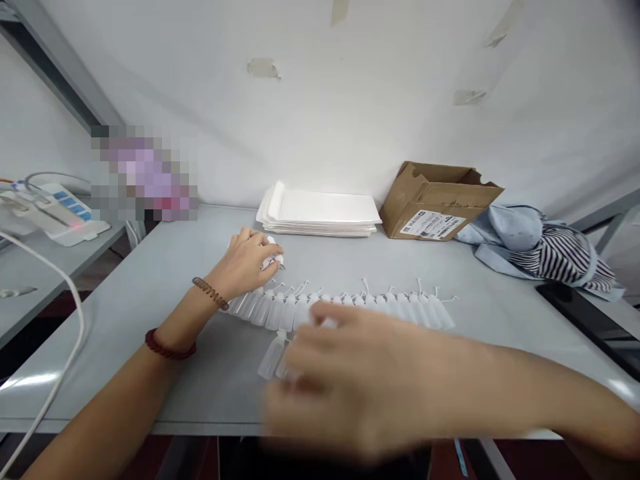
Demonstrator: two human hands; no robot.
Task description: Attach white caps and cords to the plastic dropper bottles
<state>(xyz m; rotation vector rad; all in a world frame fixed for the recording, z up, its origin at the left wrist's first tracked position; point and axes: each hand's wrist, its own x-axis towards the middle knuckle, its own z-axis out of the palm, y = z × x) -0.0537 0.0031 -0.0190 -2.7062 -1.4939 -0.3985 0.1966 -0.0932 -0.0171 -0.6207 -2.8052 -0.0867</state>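
My left hand (249, 262), with two bracelets on the wrist and forearm, is closed round a small white piece with dark markings (273, 259). Its kind is not clear, as the fingers cover most of it. Just below lies a long row of small, translucent white plastic pieces (435, 312), side by side, with thin white strings or tails at their far ends. A separate translucent piece (271, 355) sits in front of the row. My right hand (345, 380) is over the near middle of the table, smeared by motion, with its fingers curled. It hides part of the row; whether it holds anything is unclear.
A stack of flat white envelopes or sheets (325, 212) lies against the wall, beside an open cardboard box (425, 207). At right are a blue and striped cloth bundle (540, 250) and a black phone (590, 323). A white cable (80, 327) and power strip (70, 212) are at left.
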